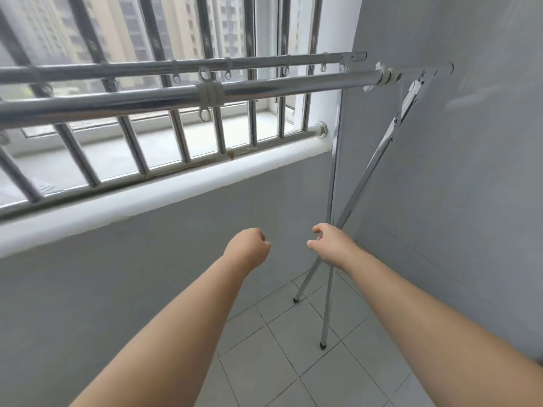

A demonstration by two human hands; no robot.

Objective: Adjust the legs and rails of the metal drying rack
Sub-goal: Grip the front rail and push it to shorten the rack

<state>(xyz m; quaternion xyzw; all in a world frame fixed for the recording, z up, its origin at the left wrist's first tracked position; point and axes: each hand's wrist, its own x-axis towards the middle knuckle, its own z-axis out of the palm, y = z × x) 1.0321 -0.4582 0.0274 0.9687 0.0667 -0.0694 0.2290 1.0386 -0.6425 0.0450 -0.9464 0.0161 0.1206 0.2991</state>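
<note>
I held my left hand (248, 248) clenched on nothing and my right hand (329, 242) half curled, empty, beside the crossed legs (329, 289) of the drying rack (264, 89), probably ready to grasp one.

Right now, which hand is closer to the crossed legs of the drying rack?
Right. The right hand overlaps the crossed legs at their crossing point; the left hand sits off to their left, clear of them.
</note>
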